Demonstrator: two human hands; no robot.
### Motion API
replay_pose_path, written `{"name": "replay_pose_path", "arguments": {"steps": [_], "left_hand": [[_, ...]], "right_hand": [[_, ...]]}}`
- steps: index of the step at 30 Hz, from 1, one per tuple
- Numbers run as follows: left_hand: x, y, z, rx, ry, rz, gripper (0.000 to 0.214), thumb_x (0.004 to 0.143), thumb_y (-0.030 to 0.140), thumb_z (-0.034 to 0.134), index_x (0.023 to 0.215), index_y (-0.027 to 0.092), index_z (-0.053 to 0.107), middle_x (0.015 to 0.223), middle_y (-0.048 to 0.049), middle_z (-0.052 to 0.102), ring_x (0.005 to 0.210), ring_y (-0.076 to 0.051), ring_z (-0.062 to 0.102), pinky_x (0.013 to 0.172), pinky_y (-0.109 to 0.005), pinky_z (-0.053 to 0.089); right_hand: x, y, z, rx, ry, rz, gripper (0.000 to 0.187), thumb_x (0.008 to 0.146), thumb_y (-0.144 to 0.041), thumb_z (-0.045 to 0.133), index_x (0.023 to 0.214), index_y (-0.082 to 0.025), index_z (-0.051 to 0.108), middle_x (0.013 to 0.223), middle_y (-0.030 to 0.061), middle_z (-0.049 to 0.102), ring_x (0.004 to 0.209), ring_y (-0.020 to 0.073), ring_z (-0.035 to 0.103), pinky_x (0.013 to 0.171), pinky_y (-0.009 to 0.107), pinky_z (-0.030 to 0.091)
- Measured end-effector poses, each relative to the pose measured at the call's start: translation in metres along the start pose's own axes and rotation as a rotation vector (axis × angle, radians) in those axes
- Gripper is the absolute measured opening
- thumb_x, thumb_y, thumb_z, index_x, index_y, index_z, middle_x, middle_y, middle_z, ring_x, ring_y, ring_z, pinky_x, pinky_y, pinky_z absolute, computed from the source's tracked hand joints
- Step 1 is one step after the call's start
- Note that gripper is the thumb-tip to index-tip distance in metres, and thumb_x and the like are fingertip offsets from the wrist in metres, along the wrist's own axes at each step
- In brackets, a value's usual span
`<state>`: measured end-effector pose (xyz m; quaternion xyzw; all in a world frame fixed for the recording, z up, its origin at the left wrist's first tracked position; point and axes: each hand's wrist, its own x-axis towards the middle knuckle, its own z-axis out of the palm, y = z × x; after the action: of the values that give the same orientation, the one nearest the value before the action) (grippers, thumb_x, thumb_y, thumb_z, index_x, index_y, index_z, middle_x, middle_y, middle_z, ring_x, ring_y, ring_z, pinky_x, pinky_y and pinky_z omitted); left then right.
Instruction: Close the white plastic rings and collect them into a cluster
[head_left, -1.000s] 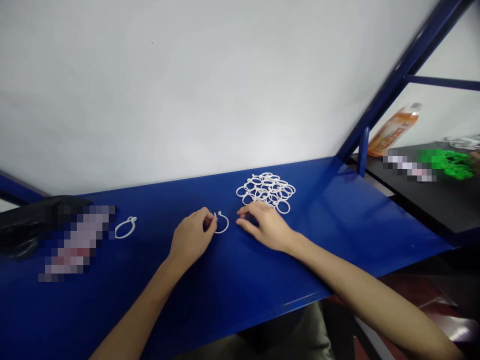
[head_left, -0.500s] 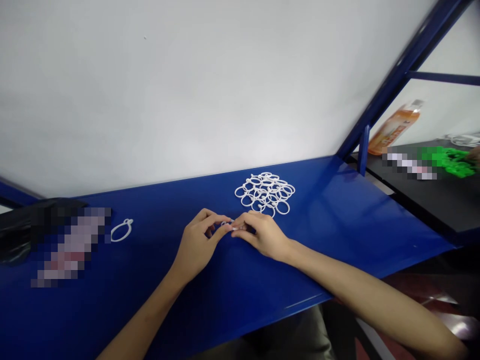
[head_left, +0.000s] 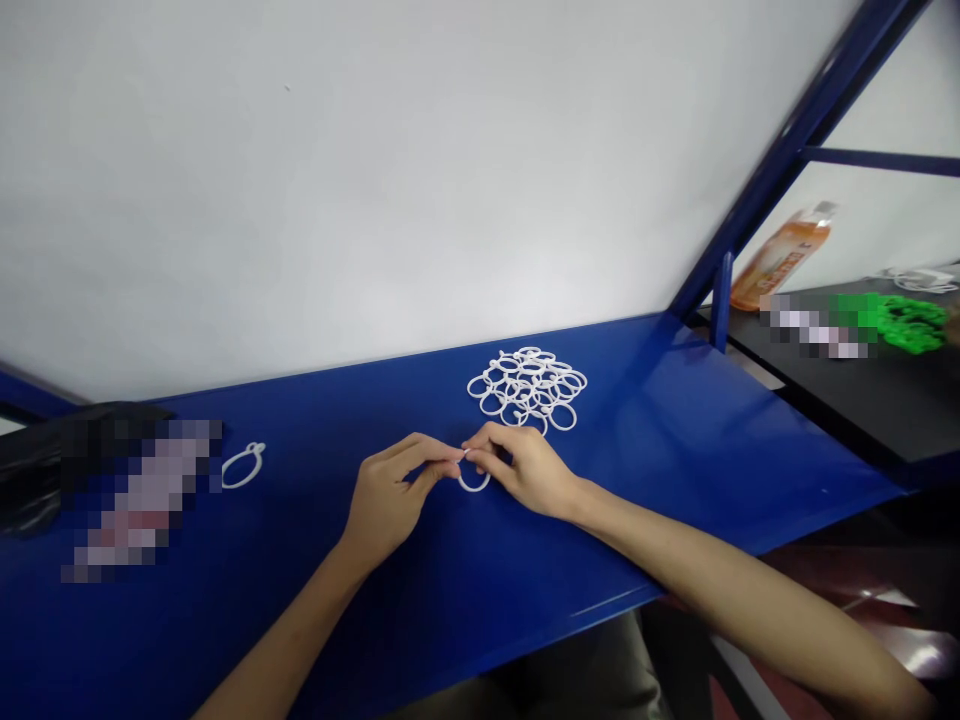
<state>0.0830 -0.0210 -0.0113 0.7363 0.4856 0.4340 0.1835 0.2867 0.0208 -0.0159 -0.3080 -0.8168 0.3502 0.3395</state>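
A white plastic ring (head_left: pixel 474 489) is pinched between both hands over the middle of the blue table (head_left: pixel 315 590). Thumb and fingertips of my left hand (head_left: pixel 394 485) close on its upper left part. My right hand (head_left: pixel 529 468) grips it from the right, with thumb and index finger pressed together. The ring's lower loop hangs below the fingertips, while its top is mostly hidden. Just beyond my right hand lies a heap of similar white rings (head_left: pixel 531 385). Off to the left, a single white ring with small loops at one end (head_left: pixel 242 467) rests apart.
A black plastic bag (head_left: pixel 30 465) and a blurred-out item (head_left: pixel 150 490) lie at the left. Behind the table stands a white wall (head_left: pixel 375 200). At the right, beyond a blue frame (head_left: pixel 772 150), a dark table (head_left: pixel 847 400) holds an orange bottle (head_left: pixel 784 262) and green pieces (head_left: pixel 911 322).
The ring between my hands has turned so that its loop now shows below the fingertips. My left hand's fingers have drawn together. The view has shifted slightly.
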Motion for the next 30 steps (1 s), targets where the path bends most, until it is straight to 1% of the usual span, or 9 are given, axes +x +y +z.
{"name": "replay_pose_path", "arguments": {"steps": [7, 10, 13, 15, 17, 20, 23, 26, 30], "left_hand": [[-0.006, -0.003, 0.001, -0.034, -0.025, 0.081, 0.021, 0.095, 0.023, 0.056, 0.087, 0.027, 0.075, 0.072, 0.0029, 0.071, 0.067, -0.011, 0.066, 0.065, -0.023, 0.054], [-0.005, -0.002, 0.003, 0.004, -0.043, 0.054, 0.021, 0.095, 0.025, 0.056, 0.087, 0.027, 0.075, 0.073, 0.0028, 0.072, 0.068, -0.012, 0.067, 0.068, -0.024, 0.054], [-0.001, -0.006, 0.006, 0.091, -0.064, -0.014, 0.018, 0.093, 0.035, 0.058, 0.093, 0.027, 0.074, 0.085, 0.0009, 0.075, 0.073, -0.014, 0.068, 0.073, -0.027, 0.056], [0.004, -0.012, 0.004, 0.174, -0.059, -0.057, 0.022, 0.092, 0.041, 0.059, 0.102, 0.027, 0.072, 0.093, -0.0003, 0.075, 0.076, -0.015, 0.068, 0.077, -0.029, 0.056], [0.009, -0.023, -0.006, 0.323, -0.021, -0.108, 0.029, 0.093, 0.044, 0.056, 0.111, 0.026, 0.070, 0.099, -0.0024, 0.074, 0.083, -0.018, 0.067, 0.083, -0.033, 0.055], [0.014, -0.040, -0.033, 0.714, 0.027, -0.223, 0.039, 0.096, 0.044, 0.046, 0.118, 0.019, 0.066, 0.113, -0.0124, 0.069, 0.110, -0.032, 0.061, 0.096, -0.048, 0.049], [0.014, -0.054, -0.062, 1.001, 0.032, -0.432, 0.055, 0.095, 0.050, 0.041, 0.125, 0.009, 0.062, 0.119, -0.0270, 0.062, 0.118, -0.046, 0.053, 0.091, -0.059, 0.046], [0.009, -0.063, -0.078, 1.080, 0.066, -0.583, 0.065, 0.093, 0.056, 0.038, 0.127, 0.004, 0.059, 0.123, -0.0336, 0.056, 0.116, -0.052, 0.052, 0.086, -0.062, 0.045], [0.008, -0.067, -0.073, 1.037, -0.001, -0.660, 0.064, 0.094, 0.056, 0.033, 0.126, 0.008, 0.059, 0.123, -0.0315, 0.058, 0.112, -0.051, 0.055, 0.080, -0.060, 0.047]], "right_hand": [[-0.005, -0.002, -0.007, -0.113, -0.084, -0.148, 0.018, 0.103, -0.022, 0.046, 0.100, -0.019, 0.063, 0.092, 0.0043, 0.070, 0.081, 0.0149, 0.066, 0.074, 0.028, 0.053], [-0.005, 0.000, -0.006, -0.159, -0.099, -0.175, 0.020, 0.104, -0.024, 0.044, 0.102, -0.019, 0.063, 0.094, 0.0054, 0.070, 0.085, 0.0166, 0.066, 0.077, 0.030, 0.054], [0.001, 0.006, -0.009, -0.192, -0.050, -0.185, 0.020, 0.103, -0.025, 0.045, 0.105, -0.020, 0.064, 0.098, 0.0056, 0.069, 0.088, 0.0168, 0.066, 0.081, 0.031, 0.054], [0.008, 0.012, -0.016, -0.249, 0.045, -0.162, 0.018, 0.102, -0.024, 0.048, 0.105, -0.019, 0.066, 0.101, 0.0066, 0.067, 0.092, 0.0174, 0.065, 0.084, 0.031, 0.053], [0.014, 0.023, -0.028, -0.340, 0.178, -0.097, 0.018, 0.100, -0.022, 0.051, 0.105, -0.018, 0.068, 0.102, 0.0079, 0.065, 0.091, 0.0181, 0.064, 0.083, 0.032, 0.053], [0.021, 0.044, -0.051, -0.492, 0.364, 0.059, 0.020, 0.097, -0.019, 0.053, 0.104, -0.017, 0.072, 0.096, 0.0084, 0.064, 0.080, 0.0180, 0.063, 0.076, 0.031, 0.051], [0.025, 0.061, -0.069, -0.563, 0.436, 0.165, 0.018, 0.092, -0.019, 0.057, 0.100, -0.018, 0.073, 0.088, 0.0062, 0.066, 0.073, 0.0172, 0.062, 0.075, 0.031, 0.049], [0.027, 0.069, -0.073, -0.586, 0.451, 0.218, 0.016, 0.089, -0.019, 0.058, 0.099, -0.018, 0.071, 0.086, 0.0044, 0.069, 0.070, 0.0163, 0.061, 0.073, 0.030, 0.047], [0.029, 0.070, -0.067, -0.627, 0.428, 0.241, 0.012, 0.089, -0.021, 0.058, 0.092, -0.018, 0.069, 0.086, 0.0048, 0.069, 0.073, 0.0170, 0.061, 0.072, 0.029, 0.045]]}}
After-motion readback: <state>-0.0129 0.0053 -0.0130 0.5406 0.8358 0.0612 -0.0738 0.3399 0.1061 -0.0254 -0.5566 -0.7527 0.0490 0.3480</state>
